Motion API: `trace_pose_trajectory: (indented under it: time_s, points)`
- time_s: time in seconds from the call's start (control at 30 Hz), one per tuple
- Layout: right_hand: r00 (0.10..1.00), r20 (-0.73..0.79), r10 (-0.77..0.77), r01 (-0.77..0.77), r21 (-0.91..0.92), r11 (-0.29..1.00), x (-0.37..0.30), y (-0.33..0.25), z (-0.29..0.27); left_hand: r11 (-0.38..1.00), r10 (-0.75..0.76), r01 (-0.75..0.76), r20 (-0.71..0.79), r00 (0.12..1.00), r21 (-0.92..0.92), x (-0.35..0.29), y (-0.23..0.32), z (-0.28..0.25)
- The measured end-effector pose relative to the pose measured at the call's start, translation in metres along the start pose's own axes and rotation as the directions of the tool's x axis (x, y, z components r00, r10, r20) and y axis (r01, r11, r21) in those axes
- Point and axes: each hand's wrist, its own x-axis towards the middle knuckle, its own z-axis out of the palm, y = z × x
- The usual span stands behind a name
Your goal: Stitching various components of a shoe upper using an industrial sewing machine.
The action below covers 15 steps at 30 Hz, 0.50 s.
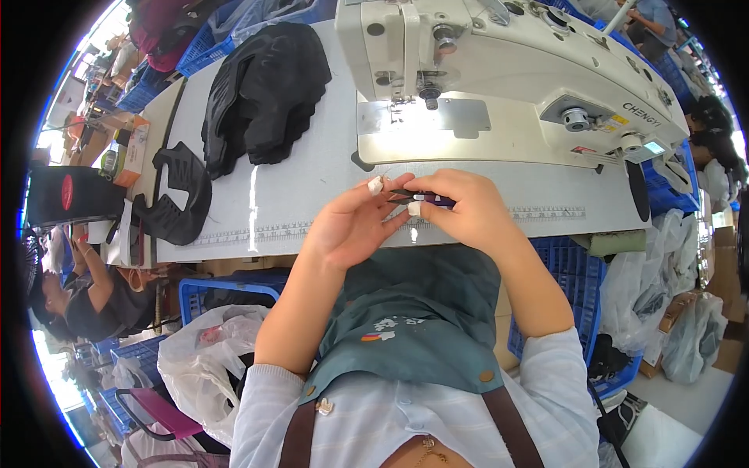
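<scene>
My right hand [466,204] is closed round a small pair of thread snips [441,201] with a purple handle. Their dark blades point left, toward the fingers of my left hand [349,224]. That hand is turned palm up with its fingers apart, and I see nothing gripped in it. White wrapping covers one fingertip on my left hand and a fingertip on my right. Both hands are above the front edge of the sewing table [328,187], just in front of the white sewing machine [507,78], whose lamp lights the needle area.
A stack of black shoe uppers [269,93] lies at the table's back left, with a single black upper [178,195] nearer the left edge. A printed ruler strip [538,212] runs along the front. Blue crates [558,281] and plastic bags [207,351] flank my lap. Other people sit farther off.
</scene>
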Motion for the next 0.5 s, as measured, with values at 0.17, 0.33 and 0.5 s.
trace_pose_trajectory:
  time_s: [0.17, 0.33, 0.5]
  points:
    - [1.000, 0.010, -0.012, 0.011, 0.036, 0.999, 0.004, -0.002, 0.004, 1.000, -0.001, 0.001, -0.022, 1.000, -0.010, 0.001, -0.001, -0.002]
    - [1.000, 0.000, -0.010, 0.010, 0.065, 0.998, 0.005, -0.005, 0.001, 1.000, 0.000, 0.000, -0.011, 1.000, -0.019, 0.002, -0.002, -0.002]
    - [0.949, 0.312, 0.047, -0.141, 0.288, 0.947, -0.005, 0.015, -0.024, 0.999, 0.014, -0.014, 0.007, 1.000, -0.043, -0.002, -0.001, -0.008]
